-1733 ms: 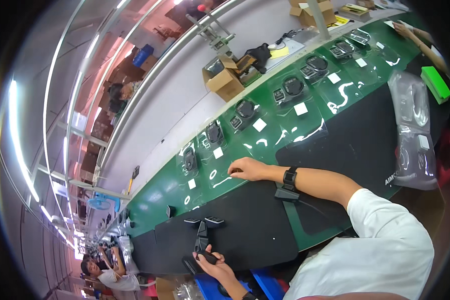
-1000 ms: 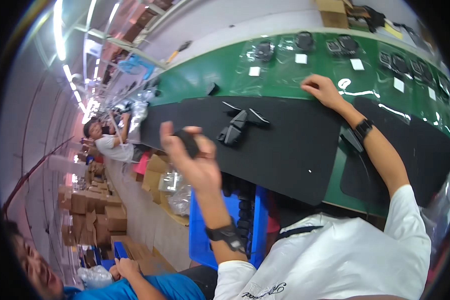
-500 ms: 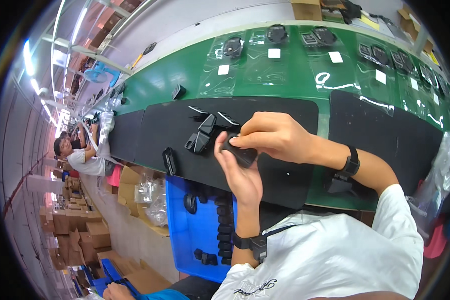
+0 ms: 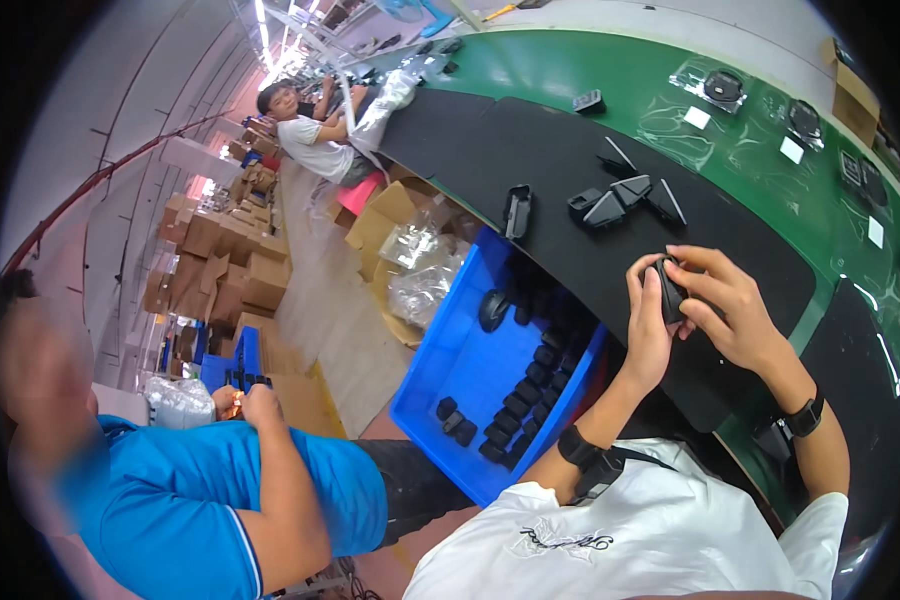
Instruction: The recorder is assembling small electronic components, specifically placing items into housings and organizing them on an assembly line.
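Observation:
Between both hands, over the near edge of the black mat (image 4: 560,150), is a small black plastic piece (image 4: 672,292), partly hidden by fingers. My left hand (image 4: 650,325) grips it from the left with bent fingers. My right hand (image 4: 727,308) closes on it from the other side, thumb and fingertips touching it. Just beyond the hands lies a cluster of angular black parts (image 4: 620,203), some with pale shiny faces. A separate long black part (image 4: 517,212) lies at the mat's left near edge. A small black box-like piece (image 4: 590,102) sits farther back on the green table.
A blue bin (image 4: 432,385) with rows of black pieces stands left of my arms. Past it is an open carton (image 4: 378,225) of clear plastic bags. Clear pouches with black discs (image 4: 722,86) lie along the green table (image 4: 530,62). A person in blue (image 4: 220,500) stands at left; another sits farther off.
The view has swung left, bringing the person in blue into fuller sight. The black piece has turned more upright; my right fingers now wrap its side rather than pressing on its top.

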`<control>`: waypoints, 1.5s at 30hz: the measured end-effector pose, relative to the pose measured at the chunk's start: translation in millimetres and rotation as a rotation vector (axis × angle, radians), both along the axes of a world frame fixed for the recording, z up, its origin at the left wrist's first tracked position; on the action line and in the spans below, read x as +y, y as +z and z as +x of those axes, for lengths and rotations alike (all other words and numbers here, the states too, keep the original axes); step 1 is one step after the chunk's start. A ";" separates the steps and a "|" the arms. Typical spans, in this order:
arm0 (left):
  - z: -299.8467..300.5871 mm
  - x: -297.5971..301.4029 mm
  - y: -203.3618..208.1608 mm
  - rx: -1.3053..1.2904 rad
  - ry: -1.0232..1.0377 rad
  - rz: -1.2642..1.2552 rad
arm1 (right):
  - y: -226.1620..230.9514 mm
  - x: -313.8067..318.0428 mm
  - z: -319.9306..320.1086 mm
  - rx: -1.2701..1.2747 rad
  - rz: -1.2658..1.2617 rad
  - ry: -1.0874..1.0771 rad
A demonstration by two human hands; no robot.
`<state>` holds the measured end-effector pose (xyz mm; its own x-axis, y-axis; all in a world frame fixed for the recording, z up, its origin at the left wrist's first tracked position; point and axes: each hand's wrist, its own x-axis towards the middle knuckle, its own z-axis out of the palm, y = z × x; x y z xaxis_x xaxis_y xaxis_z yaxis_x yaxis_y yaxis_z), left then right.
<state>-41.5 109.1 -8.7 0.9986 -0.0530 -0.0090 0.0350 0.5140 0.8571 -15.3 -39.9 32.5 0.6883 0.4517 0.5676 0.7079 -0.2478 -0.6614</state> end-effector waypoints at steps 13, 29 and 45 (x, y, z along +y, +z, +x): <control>3.2 -1.5 -25.4 -0.025 -0.381 0.134 | -51.2 -32.8 20.9 0.251 0.173 -0.169; 55.1 130.7 17.2 -0.386 0.366 1.165 | -72.5 -43.1 61.5 0.451 0.679 -0.412; 18.5 29.5 -62.2 -0.540 0.374 1.365 | -55.4 -261.2 172.1 0.159 0.455 -1.121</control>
<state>-23.1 138.6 -71.0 0.8520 -0.0571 0.5204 -0.3787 -0.7536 0.5373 156.8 -301.1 -22.9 0.6453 -0.6550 0.3932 0.1543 -0.3923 -0.9068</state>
